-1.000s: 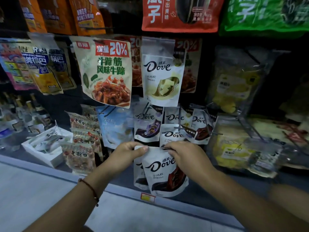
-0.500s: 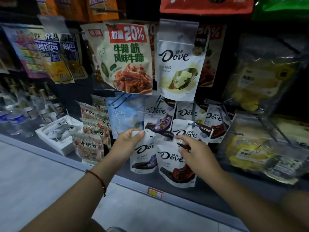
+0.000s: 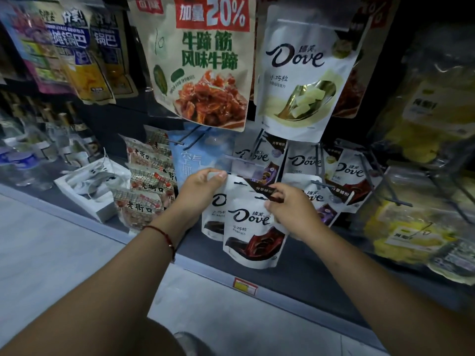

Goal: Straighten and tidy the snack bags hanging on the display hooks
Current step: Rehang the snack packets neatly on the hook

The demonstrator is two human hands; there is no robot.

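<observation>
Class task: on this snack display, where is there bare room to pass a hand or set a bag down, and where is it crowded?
Free: the dark shelf strip below the front Dove bag, and the gap between the white box and the bottles. Crowded: the Dove hooks around the left hand and right hand, bags overlapping.

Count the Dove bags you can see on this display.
7, perhaps more hidden behind. One large pale Dove bag hangs up top. Three in the middle row. One beside the right hand. Two lowest: front, rear pinched by the left hand.
</observation>
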